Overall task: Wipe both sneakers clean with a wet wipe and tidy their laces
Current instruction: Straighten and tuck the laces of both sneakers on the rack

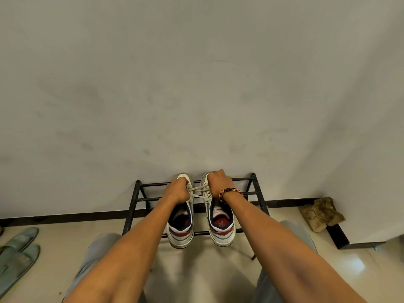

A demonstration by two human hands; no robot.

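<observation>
A black metal rack (258,193) is set against the wall, and both sneakers are rested on its top bars, heels toward the person, presumably for easy reach. The left sneaker (180,234) lies under the left hand (178,191), the right sneaker (222,230) under the right hand (218,181). Both sets of fingers are curled tightly; a white lace (197,189) is stretched between them, likely drawn taut for tidying. No wipe is seen.

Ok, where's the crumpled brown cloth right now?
In the head view the crumpled brown cloth lies on the floor at the far right, against the wall's dark baseboard, to the right of the black shoe rack.
</observation>
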